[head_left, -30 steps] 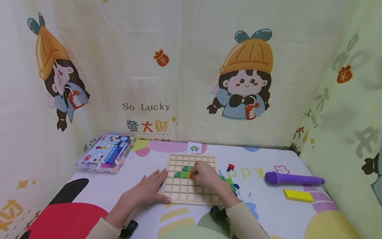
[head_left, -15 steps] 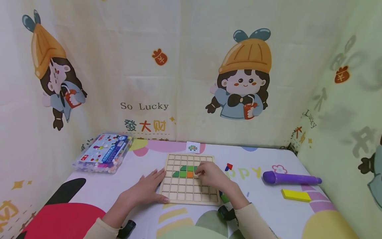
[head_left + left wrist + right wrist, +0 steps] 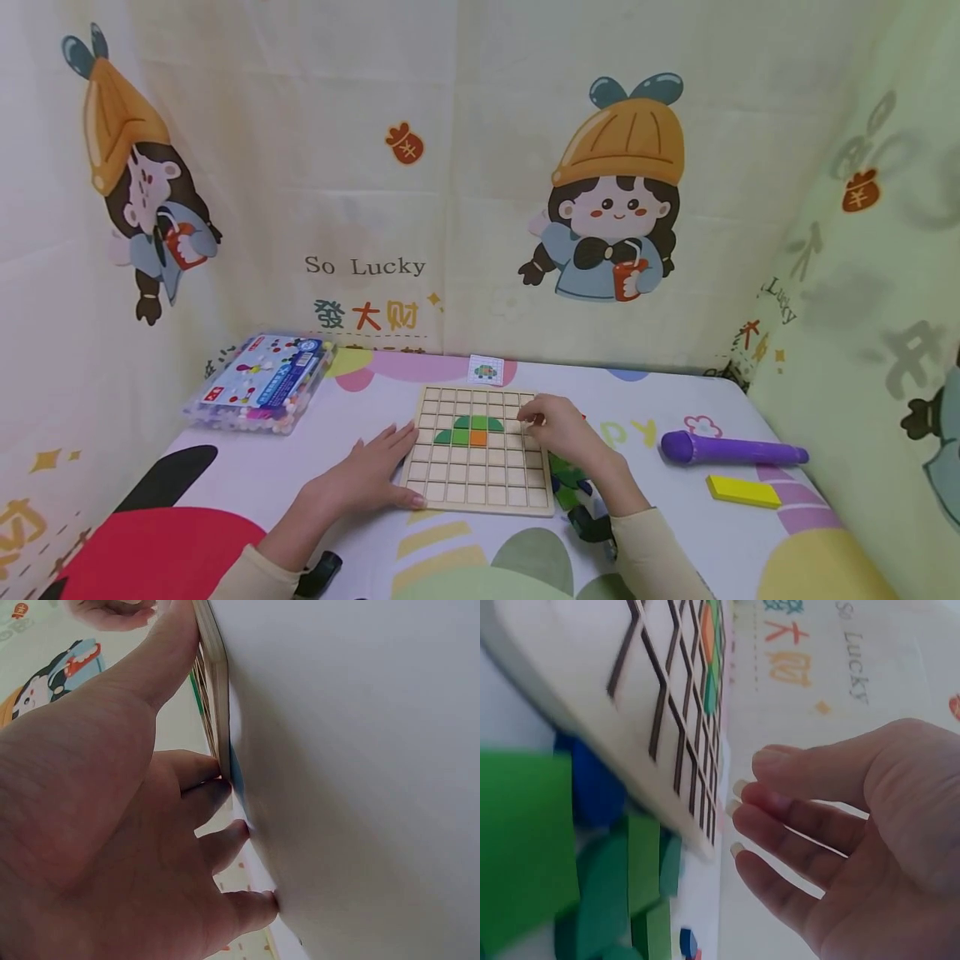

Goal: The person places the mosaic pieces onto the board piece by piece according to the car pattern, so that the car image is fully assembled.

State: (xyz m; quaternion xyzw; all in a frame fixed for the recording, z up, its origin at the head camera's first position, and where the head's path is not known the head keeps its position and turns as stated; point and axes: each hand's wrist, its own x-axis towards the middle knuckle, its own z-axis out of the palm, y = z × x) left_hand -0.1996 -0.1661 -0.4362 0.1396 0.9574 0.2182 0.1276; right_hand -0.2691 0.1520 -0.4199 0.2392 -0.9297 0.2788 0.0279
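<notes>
A wooden grid board (image 3: 446,493) lies on the table. Set in its cells are several green tiles (image 3: 462,436), some with a rounded corner, and one orange tile (image 3: 477,437). My left hand (image 3: 367,471) lies at the board's left side, fingers stretched out and thumb at the front left corner; the left wrist view has the thumb (image 3: 169,660) against the board's edge. Over the board's right edge hovers my right hand (image 3: 562,429). Between its thumb (image 3: 810,771) and loosely bent fingers nothing shows in the right wrist view.
Loose green blocks (image 3: 525,847) and blue ones (image 3: 596,784) lie beside the board's right edge. Behind it is a small pattern card (image 3: 486,370). A plastic case (image 3: 262,383) stands back left; a purple microphone-shaped object (image 3: 735,448) and yellow block (image 3: 742,492) lie right.
My right hand has drawn back rightward from the middle of the board, uncovering the orange tile and a rounded green tile at the upper row's right end. The left hand stays in place.
</notes>
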